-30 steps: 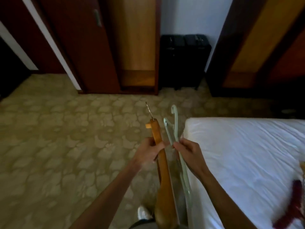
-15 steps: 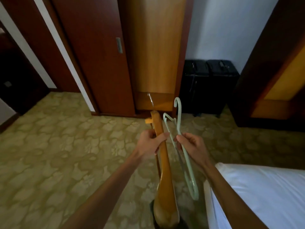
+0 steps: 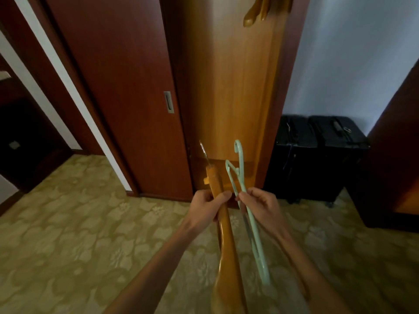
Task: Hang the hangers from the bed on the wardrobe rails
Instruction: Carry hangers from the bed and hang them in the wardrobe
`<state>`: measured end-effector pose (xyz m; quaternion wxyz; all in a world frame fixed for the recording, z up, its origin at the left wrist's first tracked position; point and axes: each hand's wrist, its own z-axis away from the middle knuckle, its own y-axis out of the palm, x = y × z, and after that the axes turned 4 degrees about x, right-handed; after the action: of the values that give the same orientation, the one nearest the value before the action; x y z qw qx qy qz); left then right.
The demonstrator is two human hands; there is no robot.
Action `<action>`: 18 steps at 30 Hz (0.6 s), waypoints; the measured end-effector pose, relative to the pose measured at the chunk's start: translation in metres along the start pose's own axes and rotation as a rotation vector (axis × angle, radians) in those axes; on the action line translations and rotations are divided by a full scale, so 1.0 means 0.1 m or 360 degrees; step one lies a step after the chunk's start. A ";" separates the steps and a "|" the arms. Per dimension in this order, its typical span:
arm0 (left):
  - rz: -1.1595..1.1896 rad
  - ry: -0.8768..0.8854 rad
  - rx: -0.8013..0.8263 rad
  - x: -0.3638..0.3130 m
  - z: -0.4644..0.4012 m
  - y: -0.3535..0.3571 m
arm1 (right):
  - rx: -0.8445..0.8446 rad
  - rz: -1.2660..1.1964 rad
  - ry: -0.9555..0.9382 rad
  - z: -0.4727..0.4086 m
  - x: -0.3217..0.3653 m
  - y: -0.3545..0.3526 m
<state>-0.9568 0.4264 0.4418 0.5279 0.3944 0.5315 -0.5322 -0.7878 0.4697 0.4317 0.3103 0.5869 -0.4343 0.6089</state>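
A: Report the left-side grip.
B: The left hand [image 3: 207,206] is closed around the wooden hanger [image 3: 223,225] near its upper end, thumb laid across the front. The metal hook [image 3: 203,151] projects above the grip; the broad wooden arm extends below it toward the camera.

A: And the right-side grip?
B: The right hand [image 3: 260,208] pinches the pale green plastic hanger [image 3: 250,219] between thumb and fingertips, fingers curled shut on its thin frame. Its hook [image 3: 239,150] rises above the grip; the far end trails below it.

A: Relation between the two?
B: The thumbs are nearly touching; the hangers run side by side, just apart.

A: Surroundings beyond the grips?
B: The open wardrobe compartment [image 3: 233,87] stands directly above both hooks, with wooden hangers [image 3: 260,10] at its top. The sliding door [image 3: 127,87] lies left of the grips, black suitcases [image 3: 317,155] to the right.
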 end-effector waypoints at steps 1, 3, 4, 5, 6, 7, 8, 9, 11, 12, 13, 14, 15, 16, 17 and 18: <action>0.0004 0.0000 -0.0002 -0.02 -0.19 -0.07 | -0.0015 -0.0015 0.0013 -0.22 -0.02 0.01; 0.0012 -0.0008 -0.0008 -0.05 -0.55 -0.21 | -0.0028 -0.0047 0.0030 -0.62 -0.08 0.04; 0.0018 -0.0003 -0.0003 -0.04 -0.74 -0.28 | -0.0021 -0.0048 0.0026 -0.83 -0.12 0.07; 0.0015 0.0009 0.0009 -0.03 -0.94 -0.35 | -0.0011 -0.0044 0.0013 -1.05 -0.17 0.09; -0.0006 0.0026 0.0024 -0.03 -1.15 -0.44 | -0.0010 -0.0042 -0.0003 -1.28 -0.20 0.12; -0.0042 0.0048 0.0041 -0.03 -1.33 -0.51 | -0.0022 -0.0035 -0.0009 -1.49 -0.22 0.15; -0.0069 0.0065 0.0057 -0.03 -1.55 -0.62 | -0.0045 -0.0035 -0.0008 -1.74 -0.25 0.18; -0.0088 0.0080 0.0077 -0.04 -1.77 -0.71 | -0.0070 -0.0044 0.0001 -1.99 -0.27 0.21; -0.0115 0.0108 0.0117 -0.06 -2.26 -0.94 | -0.0091 -0.0056 0.0019 -2.53 -0.30 0.29; -0.0131 0.0126 0.0136 -0.10 -2.47 -1.04 | -0.0087 -0.0058 0.0012 -2.74 -0.30 0.32; -0.0131 0.0145 0.0154 -0.14 -2.74 -1.16 | -0.0092 -0.0053 0.0005 -3.02 -0.30 0.34; -0.0131 0.0155 0.0166 -0.19 -2.99 -1.26 | -0.0104 -0.0055 0.0008 -3.28 -0.29 0.35; -0.0117 0.0168 0.0176 -0.25 -3.24 -1.37 | -0.0122 -0.0064 0.0022 -3.54 -0.26 0.35; -0.0100 0.0194 0.0184 -0.32 -3.49 -1.48 | -0.0136 -0.0074 0.0039 -3.79 -0.23 0.34; -0.0087 0.0227 0.0190 -0.38 -3.68 -1.57 | -0.0143 -0.0073 0.0052 -3.99 -0.18 0.33; -0.0071 0.0272 0.0205 -0.46 -3.91 -1.66 | -0.0152 -0.0072 0.0049 -4.22 -0.12 0.32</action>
<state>-1.1691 0.7964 0.4630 0.4423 0.4594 0.5480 -0.5414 -1.0026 0.8344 0.4429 0.3582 0.5716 -0.4446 0.5893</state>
